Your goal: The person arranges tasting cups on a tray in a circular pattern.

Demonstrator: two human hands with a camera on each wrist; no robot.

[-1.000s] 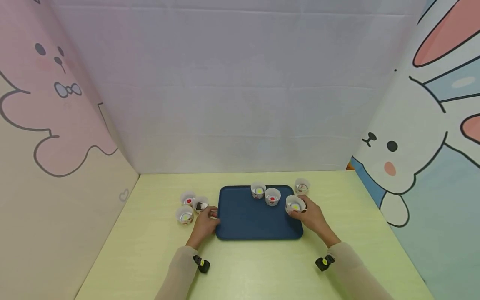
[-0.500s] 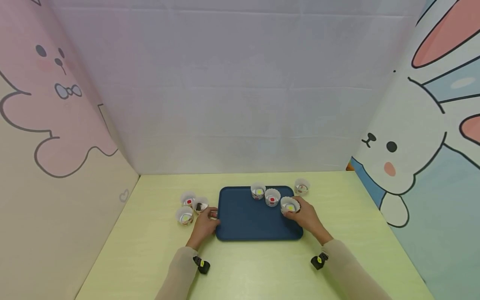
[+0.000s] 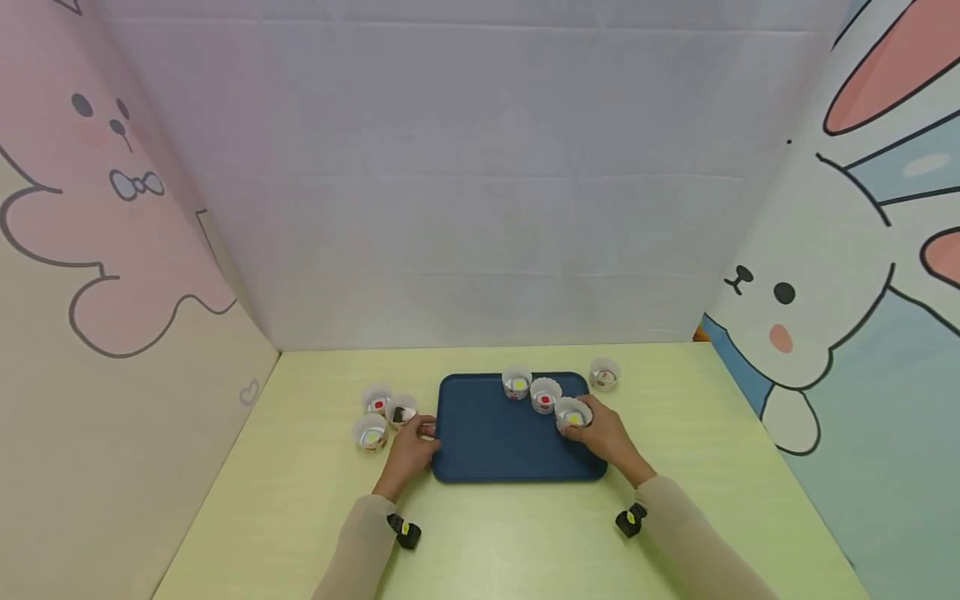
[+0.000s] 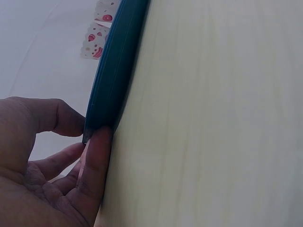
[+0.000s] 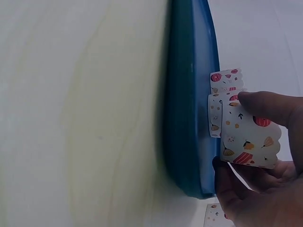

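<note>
- Grips a white printed cup (image 5: 251,137) in the right hand (image 3: 606,435), thumb on one side of the wall, fingers on the other.
- Holds this cup upright over the right part of the dark blue tray (image 3: 487,442); cannot tell contact with the tray floor from a slight lift.
- Shows a small yellow patch inside the held cup, and red and orange motifs on its outer wall.
- Has a red-marked cup (image 3: 546,388) just behind and to the left of the held one, then a yellow-marked cup (image 3: 510,382) near the tray's back edge, in a slanting row of three.
- With the left hand (image 3: 408,454), pinches the tray's left edge.
- Has three more cups on the pale table (image 3: 480,533), clustered just left of the tray: a rear cup (image 3: 377,393) with red inside, a middle cup (image 3: 405,401) with something dark inside, near the left fingers, and a front cup (image 3: 371,423) with yellow inside.
- Has a lone cup (image 3: 604,367) on the table, just outside the tray's back right corner, contents too small to tell.
- Wears light sleeves (image 3: 352,542) and a black wrist device (image 3: 405,530) on each arm.
- Faces a plain white backdrop (image 3: 480,183).
</note>
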